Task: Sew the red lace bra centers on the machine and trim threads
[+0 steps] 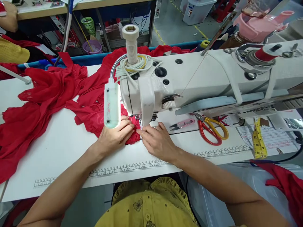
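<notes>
A bunched piece of red lace-edged fabric [133,138] lies under the head of a white sewing machine [148,101], at the needle area. My left hand [117,134] presses on the fabric from the left, its fingers bent and held together over it. From the right, my right hand [158,140] reaches in beside the presser foot, with its fingertips closed at the fabric's right edge. The machine head partly hides the needle and the right fingertips. More red fabric [91,101] spreads in folds to the left and behind the machine.
Thread snips [182,124] and scissors with red and yellow handles [210,129] lie right of my right hand. A yellow tape measure [259,138] hangs over paper. A lamp [112,105] hangs beside the machine head. A printed ruler [132,167] runs along the table's front edge. Another person's arm [8,17] shows upper left.
</notes>
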A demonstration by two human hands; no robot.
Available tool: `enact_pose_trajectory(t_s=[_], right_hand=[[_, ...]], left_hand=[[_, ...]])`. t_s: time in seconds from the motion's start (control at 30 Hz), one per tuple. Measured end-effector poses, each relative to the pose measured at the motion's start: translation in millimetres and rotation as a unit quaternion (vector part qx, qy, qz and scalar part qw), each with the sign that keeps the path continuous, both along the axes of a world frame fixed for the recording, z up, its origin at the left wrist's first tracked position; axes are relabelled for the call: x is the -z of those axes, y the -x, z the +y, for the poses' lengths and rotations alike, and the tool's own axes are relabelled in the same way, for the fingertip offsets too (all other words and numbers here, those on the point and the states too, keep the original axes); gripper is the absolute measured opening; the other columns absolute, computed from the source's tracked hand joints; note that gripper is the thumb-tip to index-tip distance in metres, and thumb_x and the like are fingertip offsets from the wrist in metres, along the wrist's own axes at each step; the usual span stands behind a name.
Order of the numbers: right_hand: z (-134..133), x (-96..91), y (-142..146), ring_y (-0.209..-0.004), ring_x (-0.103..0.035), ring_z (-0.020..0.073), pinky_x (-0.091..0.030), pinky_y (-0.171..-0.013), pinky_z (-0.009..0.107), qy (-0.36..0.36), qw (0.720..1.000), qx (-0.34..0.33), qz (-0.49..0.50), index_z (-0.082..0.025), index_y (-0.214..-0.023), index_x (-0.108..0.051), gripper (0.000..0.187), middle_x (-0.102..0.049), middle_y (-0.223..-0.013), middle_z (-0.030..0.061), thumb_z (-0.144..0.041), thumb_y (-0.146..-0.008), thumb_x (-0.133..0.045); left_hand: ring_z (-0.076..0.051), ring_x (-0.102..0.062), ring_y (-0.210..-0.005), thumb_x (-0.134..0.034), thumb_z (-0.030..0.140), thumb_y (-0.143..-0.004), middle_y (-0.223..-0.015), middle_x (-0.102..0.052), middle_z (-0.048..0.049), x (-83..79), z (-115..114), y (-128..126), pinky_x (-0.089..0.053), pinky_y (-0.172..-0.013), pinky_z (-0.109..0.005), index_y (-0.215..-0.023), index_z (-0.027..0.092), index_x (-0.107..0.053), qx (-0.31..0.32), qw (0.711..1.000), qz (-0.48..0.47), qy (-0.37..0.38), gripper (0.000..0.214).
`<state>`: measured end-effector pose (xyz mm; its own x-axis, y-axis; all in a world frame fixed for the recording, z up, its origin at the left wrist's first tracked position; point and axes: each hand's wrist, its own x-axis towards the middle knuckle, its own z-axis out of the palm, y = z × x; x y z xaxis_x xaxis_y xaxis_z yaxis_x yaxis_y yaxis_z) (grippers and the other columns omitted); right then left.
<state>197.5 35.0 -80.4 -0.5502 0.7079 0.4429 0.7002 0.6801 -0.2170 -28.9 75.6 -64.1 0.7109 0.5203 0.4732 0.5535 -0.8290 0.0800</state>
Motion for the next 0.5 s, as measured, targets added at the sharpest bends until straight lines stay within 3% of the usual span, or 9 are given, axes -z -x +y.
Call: enact_pose_trajectory(t_s=[0.13, 0.3, 0.5], right_hand=[[-0.6, -0.5, 0.4, -0.088, -0.051, 0.0205, -0.032, -0.081, 0.037, 0.002, 1.000, -0.013, -0.002, -0.014, -0.113, -0.068, 0.029, -0.070, -0.117, 0.0061, -0.006, -0.088, -0.055], [-3.5, -2.7, 1.6, -0.096, -0.055, 0.0211, -0.035, -0.082, 0.037, -0.012, 0.999, -0.035, -0.016, -0.012, -0.112, -0.067, 0.027, -0.071, -0.114, 0.0078, -0.005, -0.090, -0.053], [-4.6, -2.6, 2.4, -0.091, -0.055, 0.0191, -0.033, -0.086, 0.037, -0.002, 0.999, -0.029, -0.020, -0.012, -0.114, -0.066, 0.031, -0.072, -0.113, 0.0066, -0.002, -0.090, -0.050]], left_hand=[[-0.021, -0.063, -0.083, -0.060, 0.017, -0.094, -0.094, -0.070, -0.0079, 3.3, 2.6, 0.6, -0.044, -0.071, -0.034, -0.111, 0.018, -0.066, -0.021, 1.000, -0.014, 0.008, 0.017], [-0.021, -0.059, -0.082, -0.057, 0.009, -0.092, -0.086, -0.067, -0.0058, 6.1, 3.5, 2.6, -0.036, -0.068, -0.032, -0.112, 0.021, -0.067, -0.022, 0.999, 0.026, -0.008, 0.024], [-0.019, -0.055, -0.073, -0.061, 0.030, -0.096, -0.081, -0.062, -0.0039, 5.4, 5.6, 1.7, -0.040, -0.071, -0.033, -0.106, 0.020, -0.068, -0.082, 0.991, -0.002, 0.105, 0.016]])
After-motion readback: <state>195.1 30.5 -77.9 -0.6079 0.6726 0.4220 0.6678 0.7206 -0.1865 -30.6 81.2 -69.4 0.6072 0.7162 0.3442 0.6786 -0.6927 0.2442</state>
